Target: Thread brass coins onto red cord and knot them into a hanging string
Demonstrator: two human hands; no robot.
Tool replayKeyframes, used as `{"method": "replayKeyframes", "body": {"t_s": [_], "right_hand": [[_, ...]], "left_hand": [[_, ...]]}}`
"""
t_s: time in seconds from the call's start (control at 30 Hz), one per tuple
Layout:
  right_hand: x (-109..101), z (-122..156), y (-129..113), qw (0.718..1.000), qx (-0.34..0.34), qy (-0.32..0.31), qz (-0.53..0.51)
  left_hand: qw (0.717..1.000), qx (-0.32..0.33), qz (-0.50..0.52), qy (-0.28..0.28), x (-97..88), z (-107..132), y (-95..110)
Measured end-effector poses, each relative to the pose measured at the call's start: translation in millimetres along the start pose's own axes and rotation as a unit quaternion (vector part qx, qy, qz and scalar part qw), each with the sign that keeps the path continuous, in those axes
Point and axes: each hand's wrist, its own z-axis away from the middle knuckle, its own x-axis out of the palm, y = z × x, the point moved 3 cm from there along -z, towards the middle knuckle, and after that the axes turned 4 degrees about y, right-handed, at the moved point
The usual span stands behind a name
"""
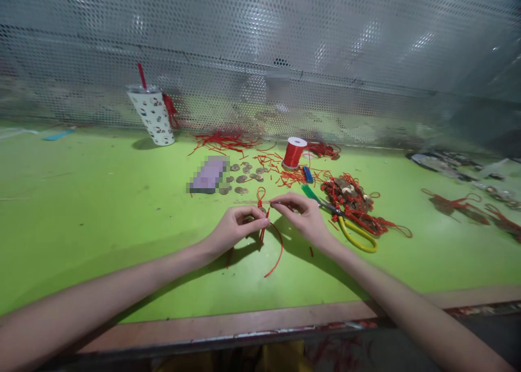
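Note:
My left hand [243, 224] pinches a knotted red cord [260, 197] between thumb and fingertips, just above the green table. The cord has a loop and a coiled knot at its top, and loose ends hang below, one curving to the right. My right hand [303, 215] is closed beside it, thumb and forefinger pinched on a thin tan stick-like thing [265, 201] that crosses the cord near the knot. What lies under the left fingertips is hidden. Several round coins [243, 179] lie just beyond the hands.
Scissors [358, 236] with yellow handles lie right of my right hand, against a pile of coins on red cord [350, 196]. Behind stand a red cord spool [294, 154], a blue lighter-like piece [307, 174] and a tumbler [152, 114]. A blurred-out phone-like block [208, 174] lies left.

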Motion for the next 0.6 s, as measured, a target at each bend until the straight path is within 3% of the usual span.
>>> {"method": "replayKeyframes", "body": {"t_s": [0.27, 0.6], "right_hand": [[2.8, 5.6, 2.4, 0.996, 0.042, -0.016, -0.076], [7.3, 8.6, 2.4, 0.995, 0.032, -0.028, -0.089]], "left_hand": [[1.000, 0.004, -0.002, -0.005, 0.8, 2.2, 3.4], [1.000, 0.007, -0.002, -0.004, 1.1, 1.0, 0.1]]}}
